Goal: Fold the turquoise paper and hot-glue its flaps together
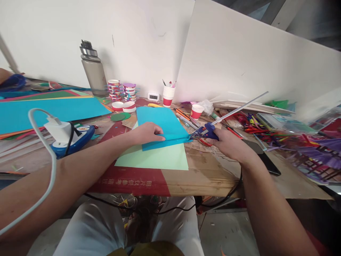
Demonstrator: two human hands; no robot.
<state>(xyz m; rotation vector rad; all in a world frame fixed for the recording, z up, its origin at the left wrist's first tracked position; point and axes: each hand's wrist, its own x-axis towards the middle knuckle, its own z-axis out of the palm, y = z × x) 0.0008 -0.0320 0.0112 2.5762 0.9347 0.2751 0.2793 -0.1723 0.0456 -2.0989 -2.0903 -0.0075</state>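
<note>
A folded sheet of blue paper lies on a pale green sheet. My left hand is closed on the blue paper near its folded front edge, thumb and fingers together there. In my right hand is a blue hot glue gun, with a long clear glue stick jutting from its back. Its nozzle is at the right end of the fold, touching or very near the paper. My fingers hide part of the handle.
A grey bottle, stacked paper rings, a small clock and paper cups stand behind. A charger on a blue power strip sits left. A phone and craft scraps lie right. The glue gun's black cord hangs over the front edge.
</note>
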